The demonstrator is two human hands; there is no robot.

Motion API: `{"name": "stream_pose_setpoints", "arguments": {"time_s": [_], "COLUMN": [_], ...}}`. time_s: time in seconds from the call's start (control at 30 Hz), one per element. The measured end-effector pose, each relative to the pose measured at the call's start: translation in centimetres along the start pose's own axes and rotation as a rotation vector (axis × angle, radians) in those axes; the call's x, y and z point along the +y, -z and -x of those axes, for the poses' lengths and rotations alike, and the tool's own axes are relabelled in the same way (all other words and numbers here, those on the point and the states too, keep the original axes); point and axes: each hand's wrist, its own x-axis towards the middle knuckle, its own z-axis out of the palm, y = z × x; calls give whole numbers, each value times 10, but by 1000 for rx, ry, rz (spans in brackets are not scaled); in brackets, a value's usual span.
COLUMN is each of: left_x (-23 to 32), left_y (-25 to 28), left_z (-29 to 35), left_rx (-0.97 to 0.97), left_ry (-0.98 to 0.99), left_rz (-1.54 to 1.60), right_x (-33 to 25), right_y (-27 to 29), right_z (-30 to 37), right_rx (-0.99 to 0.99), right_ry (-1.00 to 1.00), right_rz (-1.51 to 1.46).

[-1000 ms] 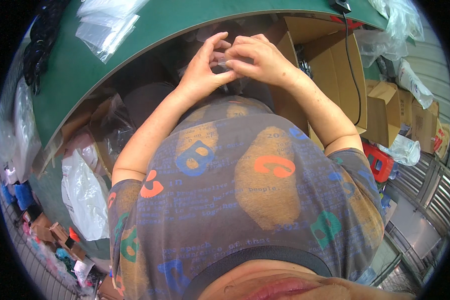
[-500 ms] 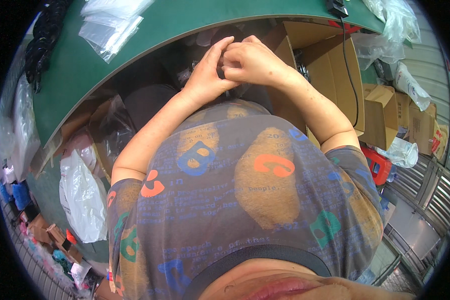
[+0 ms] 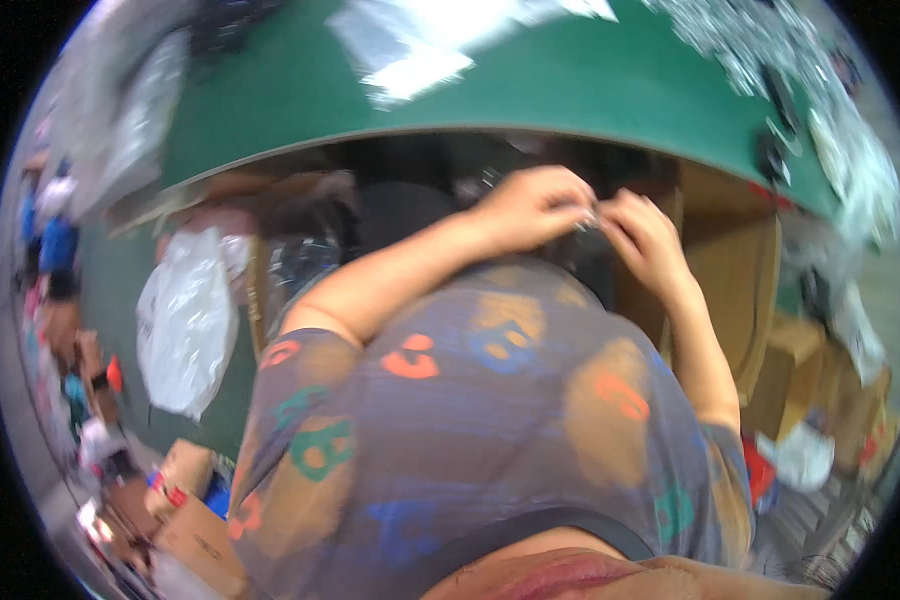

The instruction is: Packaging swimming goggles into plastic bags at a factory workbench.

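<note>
In front of my belly, just below the green table's edge, my two hands meet at a small shiny silvery thing [image 3: 589, 220]. My left hand [image 3: 536, 208] pinches it between thumb and fingers. The fingertips of my right hand [image 3: 648, 238] are closed at its other side, with thumb and fingers pressed together. Blur and the fingers hide most of the thing, so its kind does not show.
Clear plastic bags [image 3: 420, 45] lie on the green table [image 3: 530, 95]. An open cardboard box [image 3: 725, 290] stands beside my right forearm. At the left hangs a white plastic bag [image 3: 187, 325]. More cardboard boxes [image 3: 790, 370] stand at the right.
The view has turned, shifting the scene. My hands were closely clasped together; now they are slightly apart, with a small shiny thing showing between the fingertips.
</note>
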Motion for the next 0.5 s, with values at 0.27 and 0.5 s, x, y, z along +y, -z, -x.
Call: {"name": "stream_pose_setpoints", "arguments": {"time_s": [0.27,0.5], "left_x": [53,63], "left_y": [15,68], "left_z": [12,14], "left_rx": [27,147], "left_ry": [-410,-309], "left_rz": [-278,-171], "right_x": [-46,-44], "right_y": [55,144], "right_z": [11,55], "right_rx": [-201,-182], "right_ry": [12,-365], "right_rz": [-50,16]}}
